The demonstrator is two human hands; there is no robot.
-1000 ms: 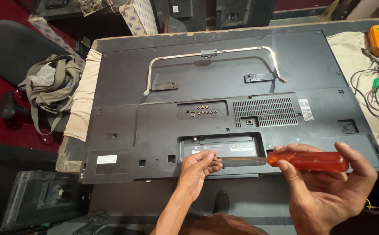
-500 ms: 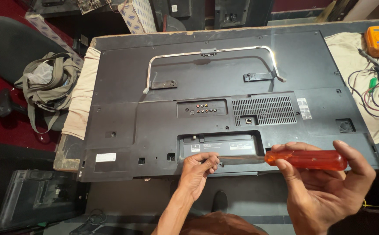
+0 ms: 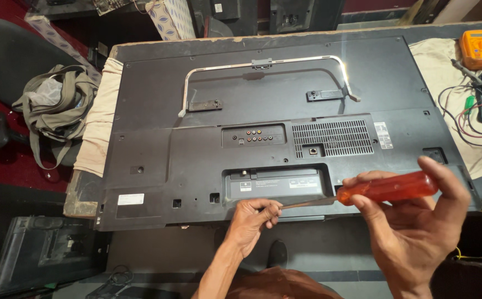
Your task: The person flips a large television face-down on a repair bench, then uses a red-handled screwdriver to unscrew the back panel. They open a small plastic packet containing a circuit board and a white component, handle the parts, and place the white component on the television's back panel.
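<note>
A large flat television (image 3: 208, 111) lies face down on a table, its black back panel up, with a metal stand bracket (image 3: 263, 65) across the top. My right hand (image 3: 412, 227) grips the orange handle of a screwdriver (image 3: 387, 188), held level over the near edge of the television. My left hand (image 3: 252, 218) pinches the tip of the screwdriver shaft near the port recess (image 3: 277, 181) at the lower middle of the panel.
An orange multimeter (image 3: 478, 49) and tangled wires (image 3: 473, 105) lie on a cloth at the right. A grey bag (image 3: 53, 111) rests on a dark chair at the left. Another black panel (image 3: 42, 252) lies on the floor at lower left.
Both hands and the screwdriver hold nearly the same place; the view has shifted only slightly.
</note>
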